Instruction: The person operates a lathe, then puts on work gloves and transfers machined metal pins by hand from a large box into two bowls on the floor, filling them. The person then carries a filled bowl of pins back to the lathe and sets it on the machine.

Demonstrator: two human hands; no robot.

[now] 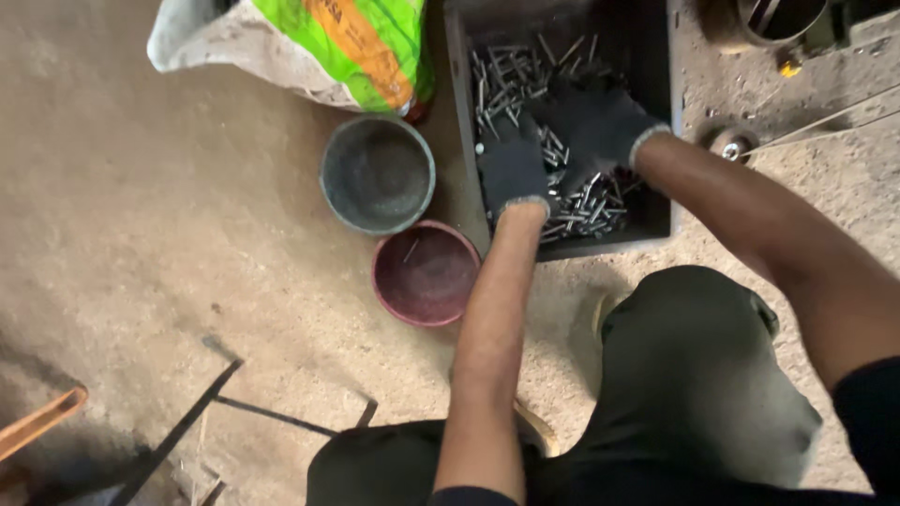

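Both my hands wear dark gloves and reach into a black rectangular bin on the floor. The bin holds a heap of several silver metal bolts or nails. My left hand rests palm down on the pile near the bin's front left. My right hand lies on the pile in the middle, fingers spread into the metal pieces. Whether either hand grips any pieces is hidden by the gloves.
A grey round bowl and a dark red round bowl with one thin nail inside stand left of the bin. A green and orange sack lies behind them. My knees are bent on the sandy floor. Dark metal strips lie lower left.
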